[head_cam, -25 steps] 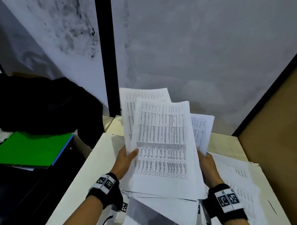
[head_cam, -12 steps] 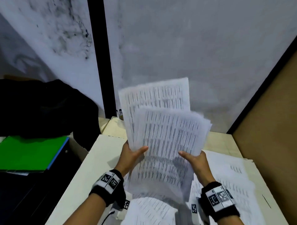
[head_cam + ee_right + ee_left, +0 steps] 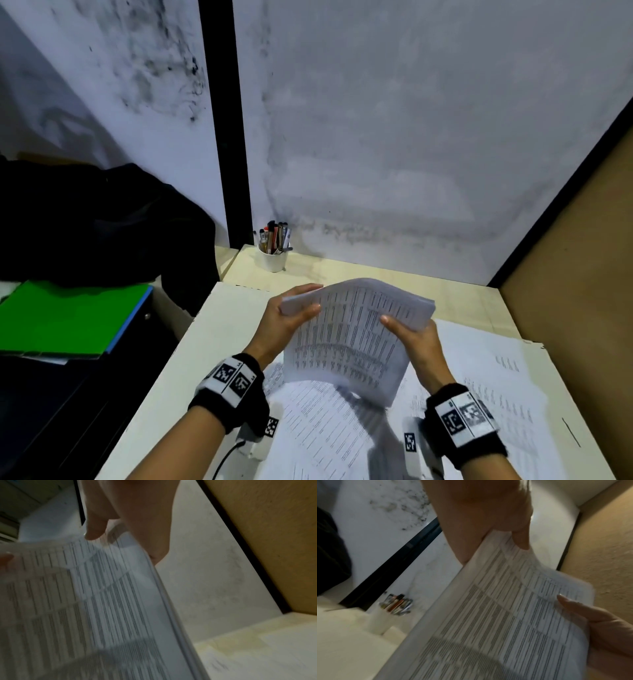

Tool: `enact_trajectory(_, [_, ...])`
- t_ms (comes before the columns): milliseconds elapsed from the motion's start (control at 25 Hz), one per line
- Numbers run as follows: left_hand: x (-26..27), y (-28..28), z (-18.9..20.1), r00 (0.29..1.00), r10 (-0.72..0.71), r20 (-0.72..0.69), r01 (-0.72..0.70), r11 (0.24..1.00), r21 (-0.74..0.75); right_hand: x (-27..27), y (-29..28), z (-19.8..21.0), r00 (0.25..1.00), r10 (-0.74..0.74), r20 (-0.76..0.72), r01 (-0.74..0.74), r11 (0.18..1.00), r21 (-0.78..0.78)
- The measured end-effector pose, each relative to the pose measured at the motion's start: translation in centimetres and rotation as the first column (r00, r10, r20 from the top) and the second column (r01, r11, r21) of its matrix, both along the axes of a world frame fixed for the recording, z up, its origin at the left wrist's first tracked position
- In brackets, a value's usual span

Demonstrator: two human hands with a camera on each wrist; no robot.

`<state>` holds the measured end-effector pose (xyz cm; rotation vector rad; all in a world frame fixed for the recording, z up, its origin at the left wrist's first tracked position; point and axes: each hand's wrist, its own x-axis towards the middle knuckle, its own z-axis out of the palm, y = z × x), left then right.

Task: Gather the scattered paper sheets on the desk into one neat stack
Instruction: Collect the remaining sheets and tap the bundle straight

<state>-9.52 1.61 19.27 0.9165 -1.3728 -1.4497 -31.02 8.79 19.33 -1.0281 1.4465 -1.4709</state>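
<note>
A bundle of printed paper sheets [image 3: 356, 335] [image 3: 505, 622] [image 3: 96, 601] is held above the desk, tilted and bowed, its lower edge blurred near the desktop. My left hand [image 3: 291, 315] grips its upper left corner, thumb on the printed face. My right hand [image 3: 411, 335] grips the right edge, thumb on top. More printed sheets [image 3: 329, 435] lie loose under the bundle and to the right [image 3: 496, 383] on the pale desk [image 3: 191, 363].
A white cup of pens [image 3: 273, 251] stands at the back left corner of the desk. A green folder [image 3: 65, 315] and a black bag [image 3: 96, 222] sit on the lower surface to the left. A brown partition [image 3: 589, 274] walls the right side.
The bundle has come down from upright in front of the wall to a low tilt over the desk, and its fanned sheets have drawn together. The pen cup is now uncovered.
</note>
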Motion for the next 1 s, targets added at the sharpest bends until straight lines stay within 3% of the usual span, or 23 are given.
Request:
enact_trajectory(120, [0.4, 0.7, -3.2, 0.989, -0.043, 0.144, 0.026, 0.993, 0.117, 1.2, 0.2, -2.3, 0.999, -0.030, -0.029, 0.034, 0.989, 0.143])
enact_trajectory(320, [2.6, 1.1, -7.4, 0.929, -0.122, 0.349, 0.067, 0.984, 0.164, 0.7, -1.7, -2.0, 0.993, -0.116, 0.006, 0.115, 0.992, 0.051])
enact_trajectory(440, [3.7, 1.2, -8.2, 0.938, -0.037, 0.345, -0.024, 0.985, 0.171, -1.6, -2.3, -5.6, 0.990, -0.141, -0.021, 0.142, 0.957, 0.255])
enact_trajectory(520, [4.7, 1.6, -8.1, 0.924, 0.077, 0.374, -0.138, 0.981, 0.139, -3.9, -1.1, -10.3, 0.976, -0.174, -0.131, 0.217, 0.827, 0.519])
enact_trajectory(600, [6.3, 1.7, -8.8, 0.882, 0.182, 0.434, -0.249, 0.963, 0.102, -5.1, 0.9, -14.2, 0.956, -0.114, -0.272, 0.281, 0.624, 0.729])
enact_trajectory(680, [8.0, 1.6, -9.7, 0.841, 0.248, 0.481, -0.336, 0.936, 0.105, -4.4, 1.9, -16.0, 0.895, -0.009, -0.446, 0.406, 0.430, 0.806])
enact_trajectory(720, [8.7, 1.6, -10.5, 0.827, 0.261, 0.498, -0.362, 0.925, 0.116, -3.4, 2.0, -16.3, 0.857, 0.032, -0.515, 0.466, 0.380, 0.799])
enact_trajectory(840, [10.3, 1.8, -12.0, 0.788, 0.276, 0.550, -0.416, 0.898, 0.144, -0.2, 0.6, -16.4, 0.821, 0.070, -0.566, 0.510, 0.355, 0.784])
enact_trajectory(1000, [11.5, 1.8, -13.3, 0.768, 0.293, 0.570, -0.461, 0.870, 0.174, 1.2, -2.6, -16.7, 0.884, -0.049, -0.465, 0.444, 0.402, 0.801])
